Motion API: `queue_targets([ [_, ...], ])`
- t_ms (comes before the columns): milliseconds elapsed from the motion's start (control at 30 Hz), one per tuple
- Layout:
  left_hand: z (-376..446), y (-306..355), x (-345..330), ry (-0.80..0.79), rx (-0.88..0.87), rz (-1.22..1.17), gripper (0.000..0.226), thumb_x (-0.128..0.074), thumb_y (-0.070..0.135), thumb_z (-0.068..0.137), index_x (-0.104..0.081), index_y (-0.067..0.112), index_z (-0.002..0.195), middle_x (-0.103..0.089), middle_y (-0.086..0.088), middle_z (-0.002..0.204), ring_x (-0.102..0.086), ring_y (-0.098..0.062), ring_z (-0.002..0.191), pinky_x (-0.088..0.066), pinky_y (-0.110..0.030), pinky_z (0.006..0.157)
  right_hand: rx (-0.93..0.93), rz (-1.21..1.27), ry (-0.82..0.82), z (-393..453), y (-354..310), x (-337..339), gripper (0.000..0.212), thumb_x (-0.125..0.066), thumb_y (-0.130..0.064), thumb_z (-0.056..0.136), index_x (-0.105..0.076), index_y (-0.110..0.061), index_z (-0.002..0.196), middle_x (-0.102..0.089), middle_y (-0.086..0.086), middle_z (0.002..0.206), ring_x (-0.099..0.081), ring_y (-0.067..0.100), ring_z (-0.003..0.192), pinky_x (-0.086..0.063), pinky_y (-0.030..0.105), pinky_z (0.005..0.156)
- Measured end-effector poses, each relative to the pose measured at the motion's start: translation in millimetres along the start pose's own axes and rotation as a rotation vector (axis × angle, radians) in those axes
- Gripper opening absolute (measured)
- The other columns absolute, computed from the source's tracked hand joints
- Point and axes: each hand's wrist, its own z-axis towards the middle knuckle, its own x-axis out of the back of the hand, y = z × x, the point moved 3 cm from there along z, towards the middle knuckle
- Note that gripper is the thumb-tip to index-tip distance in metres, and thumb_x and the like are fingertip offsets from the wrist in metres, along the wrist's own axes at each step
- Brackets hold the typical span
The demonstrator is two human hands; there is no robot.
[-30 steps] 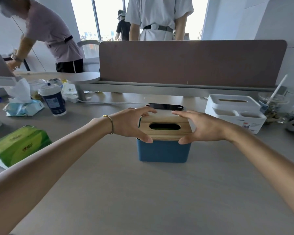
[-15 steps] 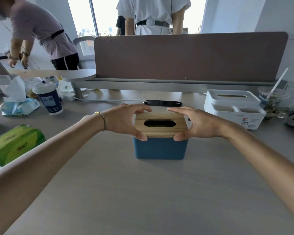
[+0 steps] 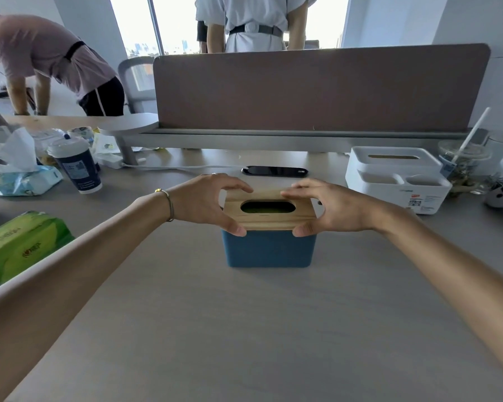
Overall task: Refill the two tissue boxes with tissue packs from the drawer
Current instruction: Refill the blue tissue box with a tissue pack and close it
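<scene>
Both hands pinch the wooden lid [image 3: 269, 209] by its ends, left hand [image 3: 206, 203] and right hand [image 3: 330, 208], over the blue tissue box [image 3: 269, 248] mid-desk [image 3: 244, 329]; green shows through the slot. I'd lower it level and press both ends evenly so it seats flush

The green pack [image 3: 21, 248] runs off the left edge, and a forearm covers its near corner. Both hands [image 3: 206, 203] [image 3: 333, 208] hide the wooden lid's [image 3: 269, 219] short ends, so whether it sits flush on the blue box [image 3: 269, 249] cannot be told. Through the slot only something green shows. Labels on the white box [image 3: 395, 181] and cup [image 3: 79, 169] are too small to read.
</scene>
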Motion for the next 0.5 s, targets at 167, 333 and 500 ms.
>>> queue_targets([
  [167,-4,0,0,-0.028,0.015,0.045,0.095,-0.081,0.077,0.05,-0.058,0.045,0.137,-0.049,0.024,0.149,-0.051,-0.002,0.131,-0.049,-0.032,0.107,-0.016,-0.103,-0.021,-1,-3,2,0.091,-0.074,-0.068,0.07,-0.034,-0.048,0.15,-0.019,-0.017,0.164,-0.018,0.005,0.15,-0.017,0.023,0.114],
  [333,-5,-3,-7,-0.077,0.056,0.001,0.095,-0.08,0.071,0.056,-0.054,0.042,0.143,-0.037,0.019,0.159,-0.042,-0.002,0.141,-0.039,-0.034,0.116,-0.039,-0.102,-0.05,3,-7,2,0.09,-0.077,-0.062,0.071,-0.036,-0.044,0.15,-0.016,-0.014,0.165,-0.014,0.004,0.151,-0.015,0.023,0.115],
  [500,-13,-7,-24,-0.06,0.054,-0.187,0.079,-0.085,0.037,0.079,-0.048,0.034,0.149,-0.023,0.012,0.166,-0.025,-0.001,0.149,-0.027,-0.032,0.122,-0.098,0.144,-0.025,1,-6,-6,0.085,-0.086,-0.039,0.072,-0.043,-0.044,0.146,-0.005,-0.01,0.167,-0.014,0.011,0.152,-0.017,0.021,0.109],
])
